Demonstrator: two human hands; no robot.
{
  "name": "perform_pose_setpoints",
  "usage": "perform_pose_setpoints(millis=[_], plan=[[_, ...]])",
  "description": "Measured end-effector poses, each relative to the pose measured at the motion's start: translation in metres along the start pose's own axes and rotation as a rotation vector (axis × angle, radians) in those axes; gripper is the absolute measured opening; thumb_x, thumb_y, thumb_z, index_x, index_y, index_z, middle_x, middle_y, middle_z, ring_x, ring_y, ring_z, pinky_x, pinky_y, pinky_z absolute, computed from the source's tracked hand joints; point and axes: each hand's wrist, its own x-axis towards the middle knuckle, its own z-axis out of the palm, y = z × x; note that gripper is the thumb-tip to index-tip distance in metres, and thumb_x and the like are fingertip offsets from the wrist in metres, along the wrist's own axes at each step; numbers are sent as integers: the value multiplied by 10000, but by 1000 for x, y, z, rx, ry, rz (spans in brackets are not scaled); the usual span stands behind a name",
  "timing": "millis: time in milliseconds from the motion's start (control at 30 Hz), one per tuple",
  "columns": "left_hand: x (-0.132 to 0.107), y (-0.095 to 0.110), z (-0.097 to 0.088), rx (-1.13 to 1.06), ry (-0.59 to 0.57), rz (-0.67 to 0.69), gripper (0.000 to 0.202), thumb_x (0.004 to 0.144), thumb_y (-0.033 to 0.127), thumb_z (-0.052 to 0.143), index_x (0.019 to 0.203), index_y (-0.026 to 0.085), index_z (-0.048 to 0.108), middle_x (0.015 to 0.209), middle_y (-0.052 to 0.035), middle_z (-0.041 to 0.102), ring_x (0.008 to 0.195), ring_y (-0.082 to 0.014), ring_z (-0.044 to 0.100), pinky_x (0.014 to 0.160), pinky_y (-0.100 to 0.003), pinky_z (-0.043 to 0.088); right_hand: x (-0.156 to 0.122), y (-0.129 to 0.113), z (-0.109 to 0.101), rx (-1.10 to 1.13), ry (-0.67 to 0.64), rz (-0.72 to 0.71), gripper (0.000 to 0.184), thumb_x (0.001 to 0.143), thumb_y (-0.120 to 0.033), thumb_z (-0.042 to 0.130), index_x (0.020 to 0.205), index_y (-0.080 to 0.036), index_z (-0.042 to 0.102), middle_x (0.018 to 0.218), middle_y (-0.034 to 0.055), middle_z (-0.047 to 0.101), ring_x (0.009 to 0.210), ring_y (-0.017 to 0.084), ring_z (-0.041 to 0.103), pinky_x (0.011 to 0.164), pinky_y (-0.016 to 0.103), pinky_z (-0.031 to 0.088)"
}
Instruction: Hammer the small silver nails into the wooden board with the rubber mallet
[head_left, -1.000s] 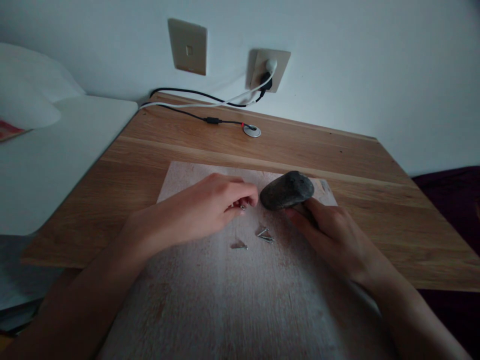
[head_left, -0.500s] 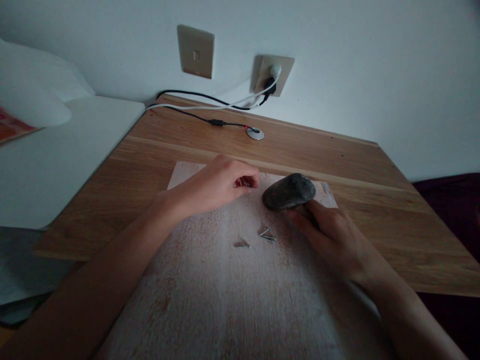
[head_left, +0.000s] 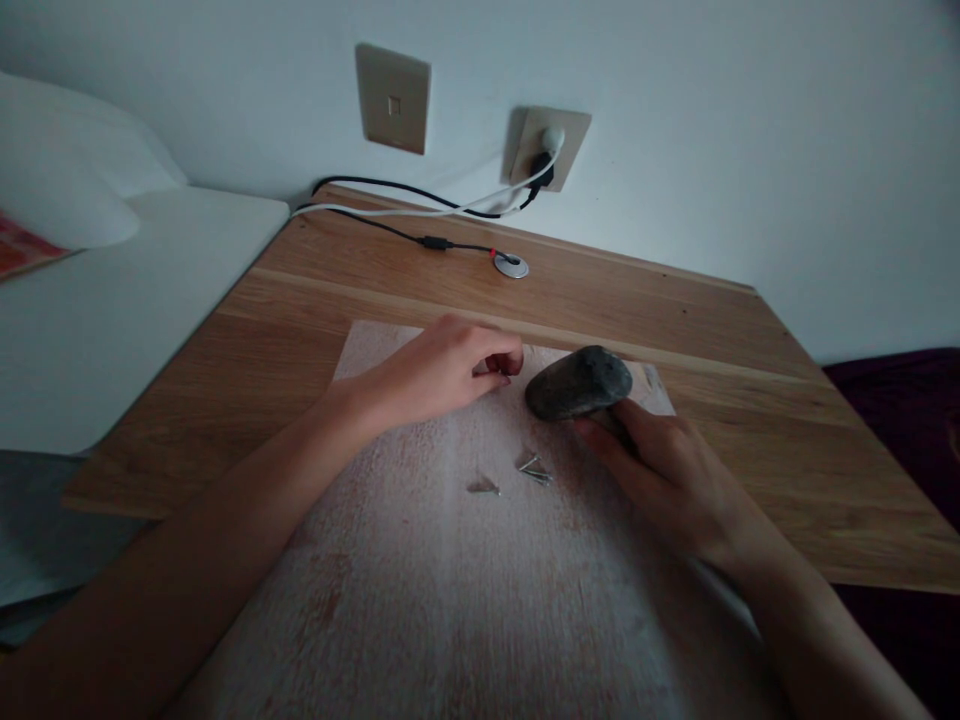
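Note:
My left hand [head_left: 442, 370] rests on a whitish worn board [head_left: 465, 590], fingers pinched together around something small, likely a nail, too small to make out. My right hand [head_left: 660, 470] grips a dark grey stone [head_left: 577, 382] that lies on the board just right of the left fingertips. A few loose metal nails [head_left: 532, 468] and another nail [head_left: 482, 487] lie on the board between my hands, a little nearer to me.
The board lies on a wooden table [head_left: 750, 400]. At the back, black and white cables [head_left: 420, 210] run from a wall socket [head_left: 546, 148] to a small metal disc [head_left: 511, 264]. A white surface with a pillow [head_left: 67, 190] adjoins at left.
My left hand has moved away from me toward the board's far edge, still pinched. The right hand and stone have stayed nearly still. The view shifted slightly.

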Motion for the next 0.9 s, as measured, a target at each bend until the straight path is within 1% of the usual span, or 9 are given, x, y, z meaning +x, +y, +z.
perform_pose_setpoints(millis=[200,333,500,700,800,900], plan=[[-1,0,-4,44,-57,0,144,890,55,675,891,179,748,882,-13,781,810,-151,708,773,-267,481,0,-1,-1,-7,1,8,279,1001,-461,485,794,-274,493,587,-3,583,524,193,565,536,316,351],[-2,0,-5,44,-71,10,157,905,61,672,923,188,763,924,-17,793,833,-152,718,808,-268,494,0,-3,0,-5,-9,19,272,990,-456,484,789,-273,502,561,-4,565,508,194,561,521,312,341],[-3,-2,-3,63,-47,43,156,911,66,676,928,194,765,946,-18,794,856,-156,726,832,-270,511,1,-2,0,3,-11,17,259,996,-442,470,823,-261,536,593,5,613,524,193,599,524,303,356],[-3,-4,-1,94,-33,77,158,906,54,673,912,190,753,942,-18,790,862,-163,732,813,-271,517,0,0,-1,0,-3,1,267,997,-450,475,817,-265,542,565,-1,594,492,194,579,505,309,336],[-3,-4,-1,102,-28,74,154,908,67,677,941,194,757,964,-24,792,875,-168,738,814,-276,523,0,0,0,9,-5,4,269,1004,-453,476,815,-268,530,564,-3,595,492,194,586,506,313,330],[-4,-5,0,107,-17,49,182,896,74,690,1010,198,759,974,-30,793,882,-175,743,807,-281,527,0,1,1,12,3,-2,263,1005,-450,484,825,-265,531,580,-1,606,513,195,598,522,314,344]])
